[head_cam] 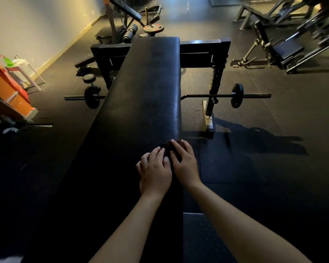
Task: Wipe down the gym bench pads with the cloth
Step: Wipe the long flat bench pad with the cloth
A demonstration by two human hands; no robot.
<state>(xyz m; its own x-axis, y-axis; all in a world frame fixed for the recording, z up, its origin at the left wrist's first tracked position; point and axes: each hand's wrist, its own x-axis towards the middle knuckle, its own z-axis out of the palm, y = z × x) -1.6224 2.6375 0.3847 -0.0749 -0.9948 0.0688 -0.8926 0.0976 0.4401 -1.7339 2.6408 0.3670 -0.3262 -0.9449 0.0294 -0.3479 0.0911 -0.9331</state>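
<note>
A long black padded gym bench (146, 92) runs away from me down the middle of the view. My left hand (154, 172) and my right hand (185, 164) lie side by side near the pad's right edge, palms down. Between and under their fingers is a dark cloth (167, 147). Only a small crumpled edge of it shows against the black pad. Both hands press on the cloth with fingers mostly straight. The near half of the pad is in deep shadow.
A black rack frame (215, 59) crosses behind the far end of the bench. A barbell with small plates (236, 95) lies across the floor beneath it. More machines stand at the far right (292, 40) and far left (122, 21). Orange boxes (6, 88) sit by the left wall.
</note>
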